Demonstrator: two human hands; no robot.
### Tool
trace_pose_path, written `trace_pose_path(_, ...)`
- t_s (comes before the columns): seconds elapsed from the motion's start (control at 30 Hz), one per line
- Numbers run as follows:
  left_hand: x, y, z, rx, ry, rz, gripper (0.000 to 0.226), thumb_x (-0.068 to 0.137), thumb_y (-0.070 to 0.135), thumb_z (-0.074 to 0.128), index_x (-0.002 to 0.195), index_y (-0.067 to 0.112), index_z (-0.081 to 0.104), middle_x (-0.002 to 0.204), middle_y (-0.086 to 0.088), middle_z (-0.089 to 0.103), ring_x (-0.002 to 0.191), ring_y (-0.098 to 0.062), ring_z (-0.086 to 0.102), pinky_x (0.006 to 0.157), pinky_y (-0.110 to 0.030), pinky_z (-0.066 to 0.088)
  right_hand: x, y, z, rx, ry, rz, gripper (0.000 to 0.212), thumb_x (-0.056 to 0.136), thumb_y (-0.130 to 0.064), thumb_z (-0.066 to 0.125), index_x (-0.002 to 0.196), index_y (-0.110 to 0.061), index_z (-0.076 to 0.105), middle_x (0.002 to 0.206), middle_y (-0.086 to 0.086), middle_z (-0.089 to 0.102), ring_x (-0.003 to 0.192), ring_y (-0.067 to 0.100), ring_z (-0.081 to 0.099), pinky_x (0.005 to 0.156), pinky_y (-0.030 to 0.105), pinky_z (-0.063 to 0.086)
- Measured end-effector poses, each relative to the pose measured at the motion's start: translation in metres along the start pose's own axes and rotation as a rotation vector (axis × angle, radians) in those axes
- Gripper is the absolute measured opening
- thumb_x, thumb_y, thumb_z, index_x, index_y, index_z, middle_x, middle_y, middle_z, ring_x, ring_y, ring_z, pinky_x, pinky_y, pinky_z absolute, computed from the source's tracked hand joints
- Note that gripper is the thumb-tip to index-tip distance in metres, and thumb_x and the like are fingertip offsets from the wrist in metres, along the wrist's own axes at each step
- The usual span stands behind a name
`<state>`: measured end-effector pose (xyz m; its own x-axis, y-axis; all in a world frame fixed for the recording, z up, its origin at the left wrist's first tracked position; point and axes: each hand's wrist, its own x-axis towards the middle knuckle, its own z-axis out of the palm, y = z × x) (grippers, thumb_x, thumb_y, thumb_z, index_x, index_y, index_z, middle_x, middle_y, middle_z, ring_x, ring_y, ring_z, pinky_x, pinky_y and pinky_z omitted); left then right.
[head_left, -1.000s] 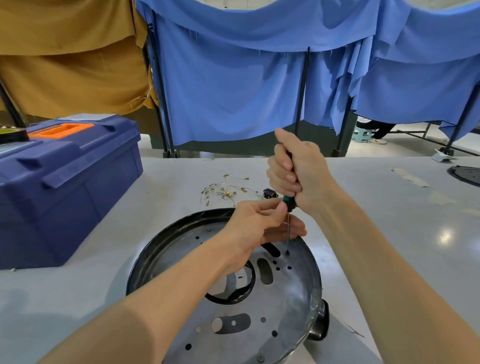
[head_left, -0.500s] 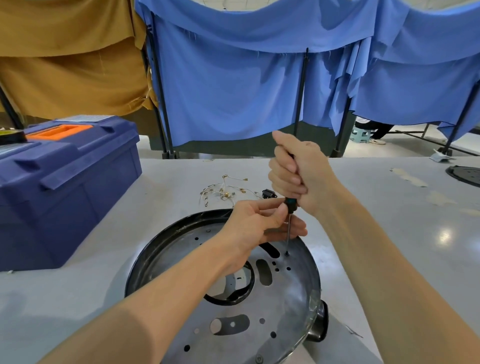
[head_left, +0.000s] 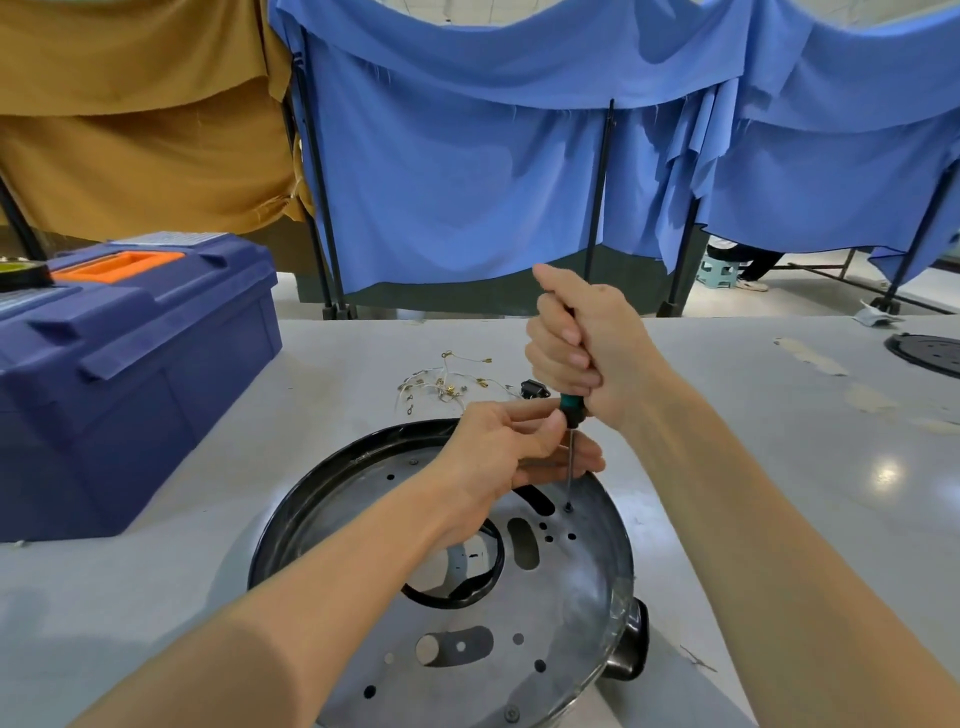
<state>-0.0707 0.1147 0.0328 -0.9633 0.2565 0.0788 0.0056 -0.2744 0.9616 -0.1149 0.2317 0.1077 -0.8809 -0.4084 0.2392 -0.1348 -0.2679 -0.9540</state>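
On the near part of the pale table (head_left: 779, 467) lies a round metal plate (head_left: 519, 649), dished, dark-rimmed and full of holes and slots, with a black knob (head_left: 631, 649) sticking out at its right edge. Both bare forearms reach over it from below. Above the plate's far side the left hand (head_left: 498, 452) pinches the screwdriver (head_left: 571, 410) between thumb and forefinger, right where the green handle meets the thin shaft, with its other fingers stretched out behind the shaft. Just above it the right hand (head_left: 582, 353) is clenched round the handle, thumb on top, so that only the lower green end shows. The screwdriver stands nearly upright, its tip set in a small screw (head_left: 568, 506) near the plate's far right rim. Just beyond the plate a loose tangle of thin wires (head_left: 447, 384) with brass ends lies on the table, beside a small black part (head_left: 532, 388). Farther left stands a dark blue toolbox (head_left: 130, 374) with an orange handle on its lid. At the far right edge of the table another dark disc (head_left: 930, 353) is partly in view. Behind the table, blue cloth (head_left: 457, 197) and brown cloth (head_left: 140, 130) hang over black frames
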Motion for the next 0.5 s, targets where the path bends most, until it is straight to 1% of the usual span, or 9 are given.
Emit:
trace_pose_path(0.07,0.001,0.001,-0.001,-0.031,0.026,0.018,0.021,0.092,0.002,0.058,0.112,-0.001,0.065,0.091,-0.018,0.074,0.083,-0.031,0.073,0.071,-0.027,0.058,-0.001,0.010,0.010,-0.046,0.259,-0.169,0.066,0.104,-0.025,0.039,0.040,-0.011,0.038,0.033,0.001,0.028,0.026,0.013,0.021,0.034,0.015,0.017)
trace_pose_path(0.13,0.002,0.001,0.001,-0.011,0.040,0.025,0.024,0.089,0.001,0.062,0.112,0.000,0.067,0.091,-0.015,0.075,0.077,-0.027,0.073,0.069,-0.026,0.058,-0.003,0.020,0.019,-0.186,0.516,-0.321,0.068,0.105,-0.028,0.035,0.040,-0.009,0.041,0.032,-0.001,0.034,0.027,0.012,0.029,0.034,0.017,0.024)
trace_pose_path(0.17,0.002,0.000,0.003,0.010,0.039,0.029,0.025,0.088,0.001,0.063,0.113,-0.002,0.067,0.092,-0.015,0.074,0.077,-0.026,0.073,0.069,-0.026,0.057,-0.003,0.022,0.022,-0.236,0.581,-0.361,0.069,0.105,-0.029,0.034,0.039,-0.010,0.042,0.032,-0.003,0.036,0.028,0.011,0.033,0.035,0.018,0.027)
trace_pose_path(0.2,0.002,0.000,0.003,0.024,0.037,0.035,0.025,0.089,0.001,0.063,0.113,-0.004,0.067,0.091,-0.016,0.074,0.077,-0.027,0.072,0.069,-0.027,0.057,-0.004,0.022,0.023,-0.247,0.581,-0.362,0.070,0.105,-0.029,0.036,0.038,-0.011,0.044,0.032,-0.003,0.038,0.028,0.011,0.034,0.036,0.019,0.028)
trace_pose_path(0.23,0.003,0.000,0.003,0.028,0.036,0.041,0.022,0.090,0.001,0.061,0.111,-0.005,0.067,0.090,-0.016,0.074,0.077,-0.027,0.072,0.070,-0.027,0.058,-0.005,0.019,0.022,-0.220,0.516,-0.320,0.069,0.103,-0.029,0.040,0.037,-0.013,0.045,0.034,0.000,0.040,0.029,0.013,0.035,0.036,0.019,0.028)
trace_pose_path(0.33,0.001,0.001,0.002,0.027,0.029,0.036,0.019,0.097,0.005,0.052,0.099,0.000,0.070,0.080,-0.014,0.072,0.078,-0.027,0.073,0.073,-0.028,0.058,-0.004,-0.001,0.006,-0.090,0.100,-0.012,0.060,0.096,-0.035,0.054,0.043,-0.009,0.048,0.042,0.009,0.044,0.033,0.021,0.037,0.038,0.022,0.034)
trace_pose_path(0.4,0.001,0.000,0.003,0.039,0.010,0.030,0.021,0.099,0.008,0.050,0.097,0.003,0.070,0.079,-0.012,0.072,0.078,-0.027,0.073,0.073,-0.027,0.058,-0.002,-0.007,-0.003,-0.036,-0.079,0.083,0.061,0.097,-0.036,0.052,0.042,-0.010,0.040,0.038,0.006,0.037,0.030,0.020,0.031,0.036,0.021,0.030)
trace_pose_path(0.43,0.001,0.000,0.004,0.040,0.001,0.026,0.021,0.099,0.009,0.049,0.099,0.002,0.069,0.079,-0.013,0.072,0.079,-0.028,0.073,0.073,-0.027,0.058,-0.001,-0.005,-0.003,-0.016,-0.090,0.068,0.063,0.099,-0.032,0.049,0.041,-0.011,0.036,0.034,0.004,0.032,0.028,0.017,0.026,0.033,0.019,0.024)
trace_pose_path(0.5,0.001,0.000,0.003,0.027,-0.003,0.028,0.022,0.099,0.008,0.049,0.106,-0.002,0.067,0.084,-0.015,0.073,0.083,-0.030,0.073,0.075,-0.028,0.058,0.000,0.002,0.003,-0.031,0.024,-0.023,0.063,0.101,-0.022,0.043,0.040,-0.011,0.034,0.032,0.002,0.026,0.026,0.014,0.019,0.034,0.015,0.017)
